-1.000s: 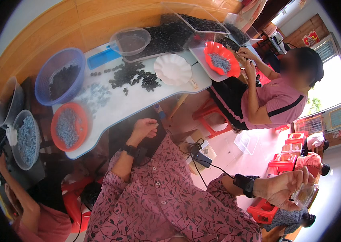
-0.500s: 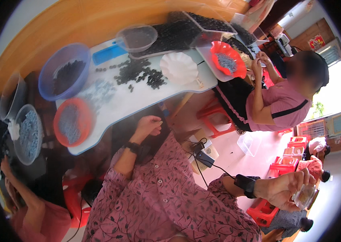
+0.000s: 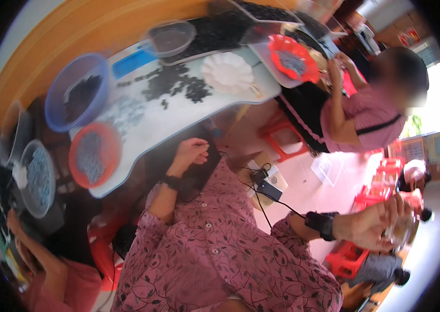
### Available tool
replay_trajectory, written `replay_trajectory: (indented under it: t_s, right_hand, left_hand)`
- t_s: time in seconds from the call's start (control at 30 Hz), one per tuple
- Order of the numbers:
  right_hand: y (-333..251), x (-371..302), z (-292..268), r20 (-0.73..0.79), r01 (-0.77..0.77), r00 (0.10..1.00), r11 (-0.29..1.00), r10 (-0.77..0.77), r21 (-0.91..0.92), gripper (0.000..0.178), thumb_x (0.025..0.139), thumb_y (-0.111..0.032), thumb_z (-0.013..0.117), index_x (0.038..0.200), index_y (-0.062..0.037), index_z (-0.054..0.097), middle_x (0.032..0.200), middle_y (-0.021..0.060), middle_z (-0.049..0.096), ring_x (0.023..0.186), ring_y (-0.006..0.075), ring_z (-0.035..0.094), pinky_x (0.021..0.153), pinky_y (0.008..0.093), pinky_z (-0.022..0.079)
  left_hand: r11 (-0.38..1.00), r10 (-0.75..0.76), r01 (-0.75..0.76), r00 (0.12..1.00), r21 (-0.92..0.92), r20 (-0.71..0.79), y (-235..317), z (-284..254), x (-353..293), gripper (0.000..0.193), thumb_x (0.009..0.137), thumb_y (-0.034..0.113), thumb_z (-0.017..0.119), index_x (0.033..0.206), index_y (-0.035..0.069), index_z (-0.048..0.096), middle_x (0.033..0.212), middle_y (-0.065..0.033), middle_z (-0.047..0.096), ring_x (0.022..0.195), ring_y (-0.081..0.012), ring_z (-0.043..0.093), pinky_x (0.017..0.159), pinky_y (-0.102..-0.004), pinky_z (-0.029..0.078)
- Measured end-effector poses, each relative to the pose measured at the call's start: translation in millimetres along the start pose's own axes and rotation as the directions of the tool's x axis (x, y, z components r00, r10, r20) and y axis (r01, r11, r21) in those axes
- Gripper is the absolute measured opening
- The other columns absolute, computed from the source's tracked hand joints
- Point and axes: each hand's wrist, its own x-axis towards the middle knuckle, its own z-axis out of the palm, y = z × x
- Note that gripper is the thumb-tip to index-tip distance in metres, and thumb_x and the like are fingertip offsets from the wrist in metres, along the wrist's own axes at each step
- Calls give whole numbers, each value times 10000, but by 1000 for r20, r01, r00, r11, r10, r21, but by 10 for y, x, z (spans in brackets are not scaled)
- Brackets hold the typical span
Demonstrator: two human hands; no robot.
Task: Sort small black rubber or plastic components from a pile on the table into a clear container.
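Note:
Off to the right, my right hand (image 3: 368,224) is wrapped round a small clear cup (image 3: 403,229), holding it well away from the table; blur hides what is in it. My left hand (image 3: 193,154) rests above my lap beside the near table edge, its fingers loosely curled with nothing visible in them. Beyond it on the white table (image 3: 152,122) lie scattered small black parts (image 3: 176,86) and pale grey-blue pieces (image 3: 126,115). An orange bowl (image 3: 95,156) of grey-blue pieces sits at the table's left end, and a white scalloped dish (image 3: 228,73) lies behind the black parts.
A blue basin (image 3: 77,93) with black parts and a clear tub (image 3: 170,39) stand farther back. A co-worker in pink (image 3: 365,117) sits on the right by a red scalloped bowl (image 3: 293,58); another person's arm (image 3: 40,255) is at lower left. Black cables (image 3: 261,208) hang beside my right arm.
My head view has tilted and shifted slightly. My right hand has moved a little upward and right with the clear cup; my left hand stays curled near the table edge.

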Motion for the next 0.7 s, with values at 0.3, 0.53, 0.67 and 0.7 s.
replay_trajectory:
  t_s: [0.3, 0.53, 0.67, 0.7]
  right_hand:
    - [116, -1, 12, -80, 56, 995, 997, -51, 56, 580, 769, -177, 698, 1240, 22, 424, 1126, 130, 448, 917, 226, 424, 637, 277, 406]
    - [307, -22, -19, -132, 55, 991, 989, -37, 137, 614, 763, -184, 706, 1260, 31, 417, 1129, 137, 458, 910, 231, 427, 634, 279, 419]
    - [266, -16, 43, -105, 86, 992, 983, -70, 163, 625, 759, -185, 711, 1264, 34, 414, 1127, 138, 461, 909, 230, 428, 634, 279, 423]
    - [234, -13, 70, -94, 101, 992, 982, -86, 161, 628, 758, -186, 712, 1265, 34, 414, 1126, 138, 462, 908, 229, 428, 634, 278, 424]
  left_hand:
    - [1000, 2, -2, 1000, 1, -11, 32, 22, 16, 299, 879, 215, 700, 1110, 35, 639, 823, -87, 682, 627, -151, 664, 538, -259, 555]
    - [1000, -12, 12, 1000, -17, 13, -3, 18, 16, 290, 881, 217, 699, 1098, 33, 644, 808, -90, 677, 617, -158, 664, 537, -263, 553]
    - [1000, -26, 26, 1000, 12, 13, 9, 38, 36, 291, 881, 214, 699, 1101, 32, 643, 808, -93, 679, 615, -160, 666, 536, -266, 553]
    - [999, -30, 30, 1000, 22, 7, 8, 36, 40, 291, 882, 213, 698, 1102, 31, 643, 808, -93, 681, 616, -160, 667, 536, -267, 554]
